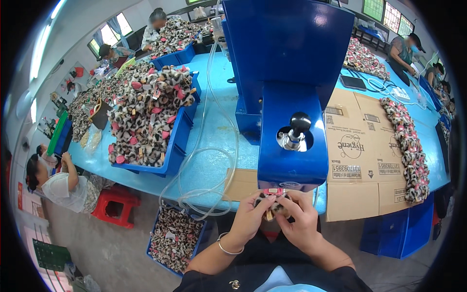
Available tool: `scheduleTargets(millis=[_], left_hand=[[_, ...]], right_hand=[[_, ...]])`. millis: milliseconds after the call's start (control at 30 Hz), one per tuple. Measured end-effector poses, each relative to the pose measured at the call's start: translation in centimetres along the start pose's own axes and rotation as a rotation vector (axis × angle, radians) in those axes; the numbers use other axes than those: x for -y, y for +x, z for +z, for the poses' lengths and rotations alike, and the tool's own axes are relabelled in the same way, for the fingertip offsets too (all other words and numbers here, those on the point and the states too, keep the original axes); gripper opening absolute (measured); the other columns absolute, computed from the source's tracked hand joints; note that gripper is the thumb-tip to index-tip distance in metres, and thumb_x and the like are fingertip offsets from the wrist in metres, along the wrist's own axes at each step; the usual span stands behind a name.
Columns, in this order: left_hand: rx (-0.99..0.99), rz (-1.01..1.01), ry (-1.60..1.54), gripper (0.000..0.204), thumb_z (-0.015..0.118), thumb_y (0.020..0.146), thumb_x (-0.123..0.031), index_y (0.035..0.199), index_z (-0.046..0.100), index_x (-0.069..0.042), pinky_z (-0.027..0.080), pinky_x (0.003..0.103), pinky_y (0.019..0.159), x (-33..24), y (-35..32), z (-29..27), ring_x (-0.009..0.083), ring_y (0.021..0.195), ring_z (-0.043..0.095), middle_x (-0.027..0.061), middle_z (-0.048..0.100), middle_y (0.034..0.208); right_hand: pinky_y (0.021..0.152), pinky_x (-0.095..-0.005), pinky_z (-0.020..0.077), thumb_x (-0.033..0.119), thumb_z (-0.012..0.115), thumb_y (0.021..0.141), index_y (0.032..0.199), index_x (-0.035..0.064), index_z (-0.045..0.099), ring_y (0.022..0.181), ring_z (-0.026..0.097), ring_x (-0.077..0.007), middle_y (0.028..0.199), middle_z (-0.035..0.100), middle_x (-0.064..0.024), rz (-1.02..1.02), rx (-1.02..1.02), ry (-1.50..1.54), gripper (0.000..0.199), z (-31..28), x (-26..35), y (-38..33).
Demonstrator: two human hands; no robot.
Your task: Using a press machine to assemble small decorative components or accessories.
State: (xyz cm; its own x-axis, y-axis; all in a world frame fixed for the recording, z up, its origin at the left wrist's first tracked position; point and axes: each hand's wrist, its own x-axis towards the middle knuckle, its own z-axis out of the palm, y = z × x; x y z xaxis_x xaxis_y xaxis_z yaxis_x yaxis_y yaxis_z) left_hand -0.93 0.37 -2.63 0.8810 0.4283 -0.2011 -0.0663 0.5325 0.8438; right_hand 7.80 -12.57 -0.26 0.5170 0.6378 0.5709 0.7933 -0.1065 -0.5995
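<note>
Plush (278, 208), pink end forward, axis unclear

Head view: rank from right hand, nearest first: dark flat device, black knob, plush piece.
1. Plush piece: in the right hand's fingers, at their left.
2. Black knob: above the hand in the picture, on the front of the blue machine.
3. Dark flat device: farthest, up and right, on the table beyond the cardboard.
</note>
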Motion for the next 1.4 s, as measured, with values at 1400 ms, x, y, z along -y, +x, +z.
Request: scheduleTargets(millis=[1400], left_hand=[[-0.109,0.201,-0.193,0.010,0.064,0.089,0.002,0.097,0.070,0.001,0.053,0.024,0.073,-3.2,1.1,3.1,0.0118,0.082,0.067,0.0076,0.071,0.094]], right_hand=[[0.065,-0.0312,0.0537,-0.007,0.074,0.071,0.110,0.0002,0.066,0.079,0.067,-0.0259,0.108,0.062,-0.0191,-0.036,-0.262,0.193,0.041,1.0,-1.0,1.2]])
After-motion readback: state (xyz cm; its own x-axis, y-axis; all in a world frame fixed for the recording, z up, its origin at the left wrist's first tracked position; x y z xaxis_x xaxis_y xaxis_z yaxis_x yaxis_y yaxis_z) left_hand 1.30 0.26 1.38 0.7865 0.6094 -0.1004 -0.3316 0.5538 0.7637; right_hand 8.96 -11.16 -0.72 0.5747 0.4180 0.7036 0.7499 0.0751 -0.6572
